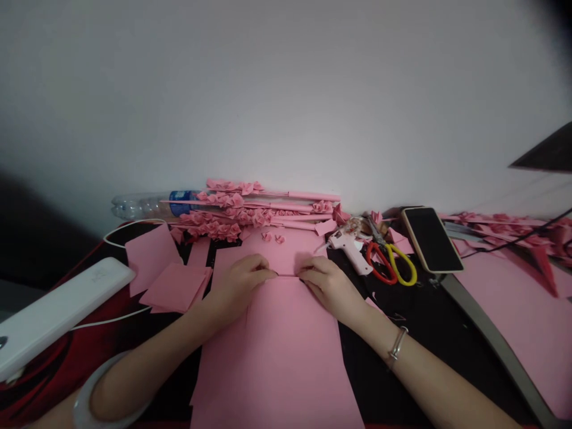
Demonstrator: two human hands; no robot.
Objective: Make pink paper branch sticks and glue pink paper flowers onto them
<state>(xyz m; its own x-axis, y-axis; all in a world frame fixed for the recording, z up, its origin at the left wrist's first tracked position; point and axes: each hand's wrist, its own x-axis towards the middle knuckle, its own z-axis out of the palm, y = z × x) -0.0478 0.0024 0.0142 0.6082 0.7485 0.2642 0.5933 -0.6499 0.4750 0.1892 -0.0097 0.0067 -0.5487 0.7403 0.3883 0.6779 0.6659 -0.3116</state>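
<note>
A large sheet of pink paper (290,351) lies in front of me on other pink sheets. My left hand (245,277) is closed, its thumb and fingers pinching the sheet's far edge on the left. On the right of the same edge, my right hand (330,283) is closed in a similar pinch. Between the hands runs a narrow strip along the edge, folded or rolled; I cannot tell which. Just beyond my fingers, two small pink paper flowers (273,238) rest on the paper.
Pink paper flower stems (268,208) and a plastic bottle (147,205) lie along the wall. To the left are square pink papers (174,289) and a white device (67,313). A glue gun (351,250), scissors (402,265) and a phone (433,238) lie to the right.
</note>
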